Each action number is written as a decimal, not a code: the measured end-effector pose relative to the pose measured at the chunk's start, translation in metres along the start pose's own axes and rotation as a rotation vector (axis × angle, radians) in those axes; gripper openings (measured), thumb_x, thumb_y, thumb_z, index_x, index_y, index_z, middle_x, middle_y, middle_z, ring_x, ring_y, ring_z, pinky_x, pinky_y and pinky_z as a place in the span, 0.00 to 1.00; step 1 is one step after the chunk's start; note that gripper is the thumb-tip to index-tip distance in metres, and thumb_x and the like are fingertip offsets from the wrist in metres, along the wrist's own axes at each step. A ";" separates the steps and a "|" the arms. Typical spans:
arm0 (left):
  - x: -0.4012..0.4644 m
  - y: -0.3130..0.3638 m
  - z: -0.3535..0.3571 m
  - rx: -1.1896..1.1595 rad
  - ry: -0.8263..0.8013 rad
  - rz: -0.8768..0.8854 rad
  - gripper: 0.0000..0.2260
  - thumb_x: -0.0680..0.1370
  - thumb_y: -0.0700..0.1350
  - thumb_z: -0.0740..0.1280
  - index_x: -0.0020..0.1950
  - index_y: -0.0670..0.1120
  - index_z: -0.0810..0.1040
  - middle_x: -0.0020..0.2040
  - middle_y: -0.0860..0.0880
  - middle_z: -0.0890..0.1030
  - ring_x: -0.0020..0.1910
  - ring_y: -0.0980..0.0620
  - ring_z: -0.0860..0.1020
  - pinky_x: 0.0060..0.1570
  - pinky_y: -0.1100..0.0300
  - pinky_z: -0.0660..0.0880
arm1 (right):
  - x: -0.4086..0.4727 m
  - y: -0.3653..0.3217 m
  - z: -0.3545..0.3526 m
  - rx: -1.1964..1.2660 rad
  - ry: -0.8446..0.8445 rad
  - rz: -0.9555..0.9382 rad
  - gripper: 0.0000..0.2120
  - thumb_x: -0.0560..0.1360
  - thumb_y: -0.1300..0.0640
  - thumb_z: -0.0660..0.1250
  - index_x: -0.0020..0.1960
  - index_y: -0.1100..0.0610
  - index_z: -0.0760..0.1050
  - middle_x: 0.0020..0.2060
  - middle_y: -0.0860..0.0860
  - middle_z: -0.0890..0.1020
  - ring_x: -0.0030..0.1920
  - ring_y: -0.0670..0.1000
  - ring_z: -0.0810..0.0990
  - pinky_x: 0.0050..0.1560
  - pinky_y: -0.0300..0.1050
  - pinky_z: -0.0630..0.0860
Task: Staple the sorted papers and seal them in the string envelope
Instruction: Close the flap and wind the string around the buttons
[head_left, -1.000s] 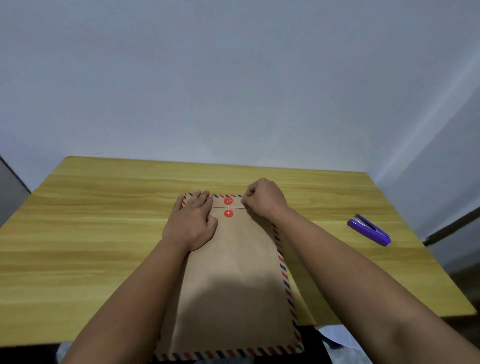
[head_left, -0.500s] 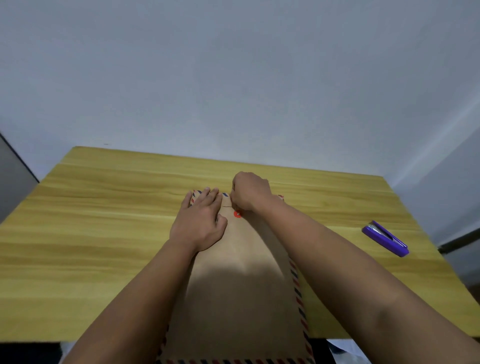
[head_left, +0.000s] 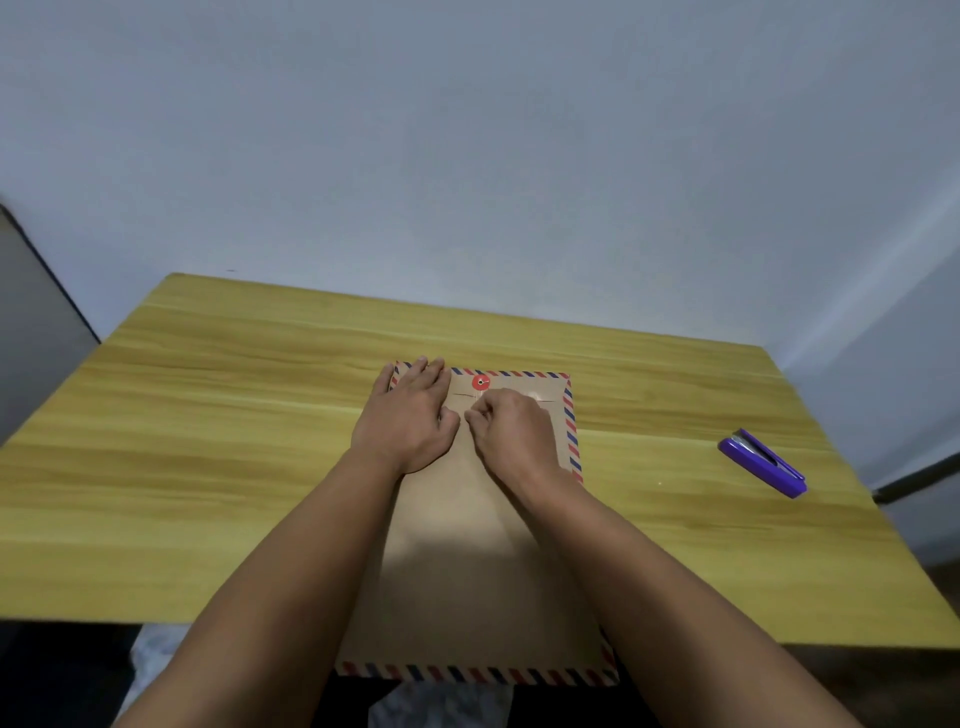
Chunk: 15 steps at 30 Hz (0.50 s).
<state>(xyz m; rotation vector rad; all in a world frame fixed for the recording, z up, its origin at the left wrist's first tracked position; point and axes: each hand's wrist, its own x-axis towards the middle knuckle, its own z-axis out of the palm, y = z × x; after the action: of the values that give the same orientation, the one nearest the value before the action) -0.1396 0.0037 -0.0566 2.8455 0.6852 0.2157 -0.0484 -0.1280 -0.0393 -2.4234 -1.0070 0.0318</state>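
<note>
A brown string envelope (head_left: 467, 561) with a red-and-blue striped border lies flat on the wooden table (head_left: 218, 457), its near end over the table's front edge. The flap is folded down. One red string button (head_left: 480, 382) shows near the far edge. My left hand (head_left: 408, 415) lies flat on the envelope's top left corner. My right hand (head_left: 511, 431) has curled fingers just below the button and pinches the thin string, which is barely visible. The lower button is hidden under my right hand. No papers are in view.
A purple stapler (head_left: 762, 462) lies on the table to the right, well apart from the envelope. A pale wall stands behind the table. A dark edge of furniture shows at the far left.
My right hand has moved from over the upper button down and toward me, uncovering the upper button and covering the lower one. My left hand stays pressed on the envelope.
</note>
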 end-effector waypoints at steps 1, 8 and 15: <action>0.000 0.000 0.000 0.001 -0.001 0.000 0.33 0.78 0.54 0.48 0.83 0.47 0.59 0.84 0.51 0.56 0.83 0.54 0.51 0.81 0.45 0.45 | -0.006 0.001 0.001 0.027 0.005 0.007 0.08 0.80 0.51 0.69 0.43 0.51 0.81 0.43 0.48 0.86 0.48 0.55 0.83 0.52 0.51 0.75; -0.001 0.001 -0.001 0.001 0.002 0.000 0.33 0.77 0.55 0.47 0.83 0.47 0.59 0.84 0.51 0.57 0.83 0.53 0.51 0.81 0.45 0.46 | -0.022 0.009 -0.013 0.058 -0.051 0.011 0.06 0.78 0.53 0.70 0.43 0.51 0.83 0.41 0.48 0.86 0.47 0.55 0.83 0.55 0.52 0.77; 0.000 -0.001 0.001 0.003 0.007 -0.004 0.33 0.78 0.55 0.47 0.83 0.47 0.59 0.84 0.51 0.57 0.83 0.53 0.52 0.81 0.45 0.45 | -0.019 0.025 -0.023 0.021 -0.053 0.004 0.08 0.77 0.55 0.69 0.40 0.51 0.82 0.40 0.47 0.85 0.45 0.53 0.83 0.57 0.54 0.78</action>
<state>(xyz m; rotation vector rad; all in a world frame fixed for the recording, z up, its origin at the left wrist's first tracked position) -0.1400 0.0043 -0.0573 2.8476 0.6926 0.2245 -0.0412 -0.1657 -0.0339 -2.4169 -1.0203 0.1074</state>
